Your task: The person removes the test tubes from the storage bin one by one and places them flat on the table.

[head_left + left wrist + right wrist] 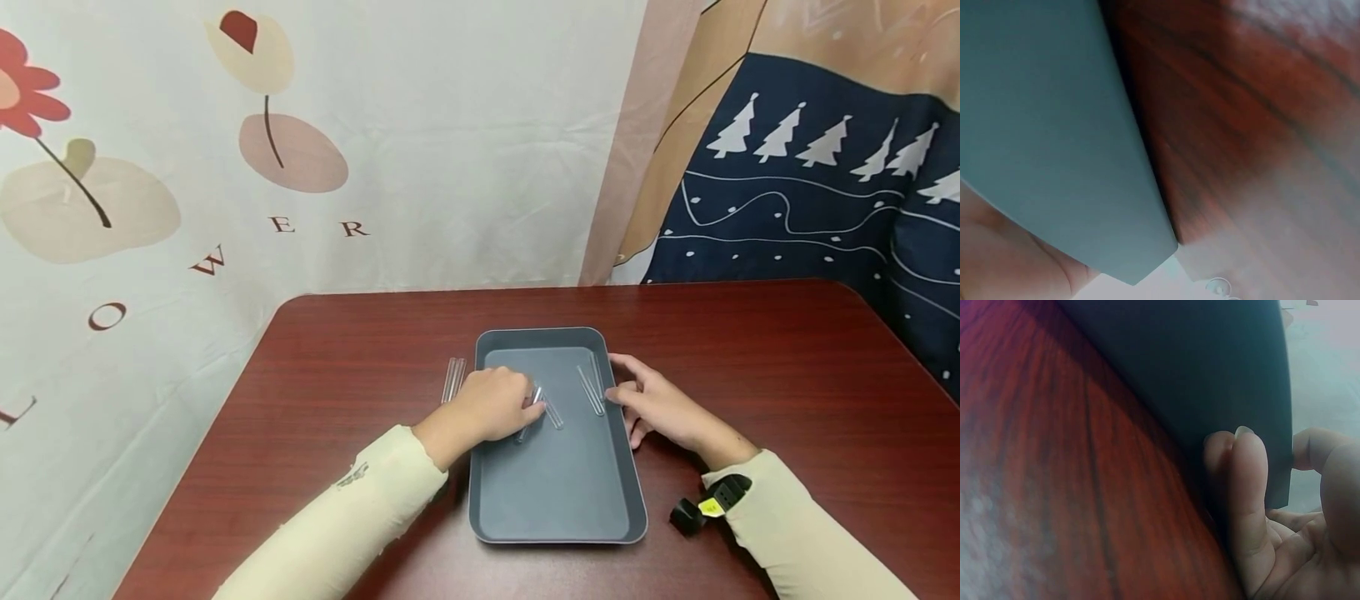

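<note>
Glass tubes handled over a grey tray (555,492) on the dark red surface (750,350).

One clear tube (534,414) is pinched in the curled fingers of the left hand (491,404) inside the tray; two tubes (591,388) lie near its right rim, which is touched by the relaxed fingers of the right hand (660,404); two more tubes (453,379) lie just left of the tray.
</note>
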### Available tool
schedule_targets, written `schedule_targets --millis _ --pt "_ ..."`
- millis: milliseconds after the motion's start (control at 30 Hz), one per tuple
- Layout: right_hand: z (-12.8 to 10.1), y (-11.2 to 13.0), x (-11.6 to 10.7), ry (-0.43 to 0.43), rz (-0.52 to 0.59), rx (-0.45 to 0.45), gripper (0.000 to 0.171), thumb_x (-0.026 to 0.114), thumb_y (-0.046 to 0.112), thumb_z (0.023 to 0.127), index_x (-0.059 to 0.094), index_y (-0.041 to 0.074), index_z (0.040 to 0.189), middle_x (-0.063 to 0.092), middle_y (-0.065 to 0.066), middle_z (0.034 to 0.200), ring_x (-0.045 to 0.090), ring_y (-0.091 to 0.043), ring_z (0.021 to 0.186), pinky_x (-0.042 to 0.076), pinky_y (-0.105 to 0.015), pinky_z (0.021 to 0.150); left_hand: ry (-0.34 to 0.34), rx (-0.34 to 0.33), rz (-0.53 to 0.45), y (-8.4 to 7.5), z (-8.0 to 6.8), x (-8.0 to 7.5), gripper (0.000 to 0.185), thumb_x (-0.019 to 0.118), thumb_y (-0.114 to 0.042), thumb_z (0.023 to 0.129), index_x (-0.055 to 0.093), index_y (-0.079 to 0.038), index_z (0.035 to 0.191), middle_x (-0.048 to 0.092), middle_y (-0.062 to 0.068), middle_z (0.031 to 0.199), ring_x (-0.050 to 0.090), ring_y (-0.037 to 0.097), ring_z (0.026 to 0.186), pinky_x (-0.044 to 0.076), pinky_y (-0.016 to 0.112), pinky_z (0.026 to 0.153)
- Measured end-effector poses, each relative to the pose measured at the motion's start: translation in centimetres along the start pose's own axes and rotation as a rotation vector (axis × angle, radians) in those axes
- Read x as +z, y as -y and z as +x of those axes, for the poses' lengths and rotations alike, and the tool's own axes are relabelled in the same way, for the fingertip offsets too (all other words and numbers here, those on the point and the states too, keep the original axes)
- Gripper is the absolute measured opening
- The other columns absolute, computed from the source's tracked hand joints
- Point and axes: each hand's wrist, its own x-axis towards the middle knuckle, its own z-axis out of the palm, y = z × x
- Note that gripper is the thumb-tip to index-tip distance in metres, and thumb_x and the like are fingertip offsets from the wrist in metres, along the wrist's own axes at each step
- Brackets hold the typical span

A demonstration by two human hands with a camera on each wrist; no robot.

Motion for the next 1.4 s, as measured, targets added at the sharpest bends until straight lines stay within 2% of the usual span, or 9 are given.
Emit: schedule_targets --millis 367,600,967,1200,1400 --pt "0.1 -0.1 -0.1 0.01 0.006 0.002 0.065 0.053 0.016 0.102 0.018 0.012 0.157 0.066 -0.01 0.082 0.062 -0.017 0.05 0.056 -0.041 0.049 -0.087 0.003 -0.048 0.2 -0.4 -0.6 0.049 0.062 -0.04 0.095 0.04 -0.022 0.056 0.035 -0.011 0.05 0.039 0.006 0.049 0.029 0.025 0.046" --pt "0.1 -0.1 -0.1 0.005 0.01 0.002 0.066 0.053 0.016 0.102 0.018 0.012 0.157 0.065 -0.009 0.081 0.062 -0.017 0.05 0.056 -0.04 0.048 -0.11 -0.001 -0.111 0.4 -0.8 -1.0 0.041 0.063 -0.041 0.096 0.048 -0.022 0.062 0.043 -0.011 0.053 0.044 0.006 0.049 0.033 0.025 0.048" --pt "0.0 -0.1 -0.2 -0.001 -0.01 0.004 0.066 0.053 0.016 0.102 0.018 0.011 0.157 0.066 -0.011 0.082 0.062 -0.018 0.05 0.056 -0.041 0.048 -0.18 -0.008 -0.143 0.8 -1.2 -1.4 0.04 0.064 -0.04 0.096 0.048 -0.021 0.065 0.04 -0.01 0.055 0.04 0.005 0.051 0.031 0.025 0.051" --pt "0.1 -0.2 -0.2 0.003 -0.004 0.003 0.066 0.053 0.016 0.102 0.017 0.011 0.157 0.065 -0.011 0.081 0.062 -0.018 0.05 0.056 -0.041 0.048 -0.219 -0.042 -0.148 1.0 -1.9 -2.1 0.038 0.063 -0.043 0.095 0.05 -0.023 0.066 0.041 -0.012 0.051 0.043 0.006 0.052 0.035 0.03 0.057" --pt "0.1 -0.2 -0.2 0.01 -0.001 0.0 0.067 0.053 0.017 0.102 0.017 0.012 0.157 0.065 -0.01 0.08 0.062 -0.018 0.05 0.056 -0.041 0.048 -0.233 -0.067 -0.174 1.6 -2.6 -2.6 0.037 0.064 -0.043 0.095 0.05 -0.023 0.068 0.041 -0.012 0.052 0.044 0.007 0.052 0.035 0.027 0.052"
